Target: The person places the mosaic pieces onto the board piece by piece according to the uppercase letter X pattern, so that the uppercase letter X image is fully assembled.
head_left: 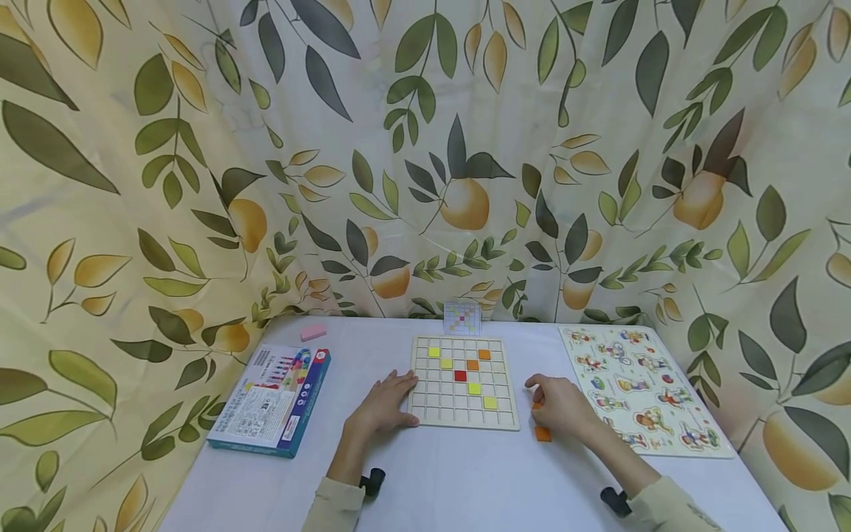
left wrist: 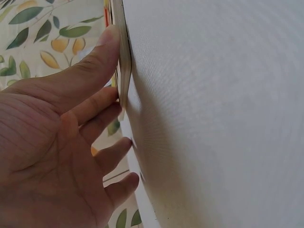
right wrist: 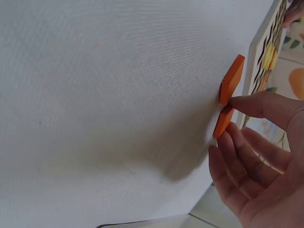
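Note:
A square grid board (head_left: 425,417) lies on the table with red, yellow and orange tiles in some of its cells. My left hand (head_left: 384,403) rests at the board's left side. Its thumb (left wrist: 102,52) touches the board's edge, with the other fingers loosely spread along that side. Right of the board, two orange square tiles lie on the cloth, one nearer the table front (head_left: 543,434). My right hand (head_left: 565,406) pinches the farther orange tile (right wrist: 222,122) between thumb and fingers. The other orange tile (right wrist: 232,80) lies right beside the thumb tip.
A small pattern card (head_left: 462,319) stands behind the board. At the left lie a flat box (head_left: 269,399) and a pink block (head_left: 313,332). A picture board (head_left: 648,388) lies at the right, close to my right forearm. Patterned curtains (head_left: 425,162) surround the table.

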A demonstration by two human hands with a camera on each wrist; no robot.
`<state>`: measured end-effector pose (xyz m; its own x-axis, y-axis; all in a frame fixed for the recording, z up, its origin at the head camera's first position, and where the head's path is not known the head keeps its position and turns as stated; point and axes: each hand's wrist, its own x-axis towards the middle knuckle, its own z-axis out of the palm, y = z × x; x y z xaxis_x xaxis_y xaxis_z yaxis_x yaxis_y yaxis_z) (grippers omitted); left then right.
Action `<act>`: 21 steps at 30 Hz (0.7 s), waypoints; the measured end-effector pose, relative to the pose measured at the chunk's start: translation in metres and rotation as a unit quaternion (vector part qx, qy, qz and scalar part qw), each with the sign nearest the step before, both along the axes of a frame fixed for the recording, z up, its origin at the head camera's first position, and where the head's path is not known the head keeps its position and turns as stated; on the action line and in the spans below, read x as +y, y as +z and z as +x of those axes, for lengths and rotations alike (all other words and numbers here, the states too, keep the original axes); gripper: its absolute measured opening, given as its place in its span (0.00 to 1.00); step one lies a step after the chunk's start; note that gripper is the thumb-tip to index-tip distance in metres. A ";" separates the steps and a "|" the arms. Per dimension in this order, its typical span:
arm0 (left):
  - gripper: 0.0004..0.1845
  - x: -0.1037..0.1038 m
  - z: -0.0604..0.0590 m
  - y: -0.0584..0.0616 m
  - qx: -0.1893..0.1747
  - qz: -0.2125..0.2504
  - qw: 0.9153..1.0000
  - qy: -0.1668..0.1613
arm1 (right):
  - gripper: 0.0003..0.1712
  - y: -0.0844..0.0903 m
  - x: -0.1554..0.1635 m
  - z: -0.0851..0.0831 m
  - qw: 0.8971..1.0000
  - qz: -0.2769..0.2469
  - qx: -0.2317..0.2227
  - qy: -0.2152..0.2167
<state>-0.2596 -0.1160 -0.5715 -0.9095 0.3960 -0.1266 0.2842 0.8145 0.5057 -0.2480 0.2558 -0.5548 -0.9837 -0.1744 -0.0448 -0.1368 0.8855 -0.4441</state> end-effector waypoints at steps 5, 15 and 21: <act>0.46 0.000 -0.001 -0.001 0.001 -0.006 1.000 -0.002 | 0.30 0.003 0.000 -0.002 1.000 -0.008 -0.002 -0.011; 0.46 -0.003 0.002 0.002 -0.005 -0.001 1.000 0.002 | 0.30 0.004 -0.021 -0.014 0.999 -0.013 0.038 0.002; 0.46 0.000 0.002 0.003 -0.005 0.002 1.000 0.002 | 0.28 0.007 -0.033 -0.018 0.998 -0.033 0.058 0.018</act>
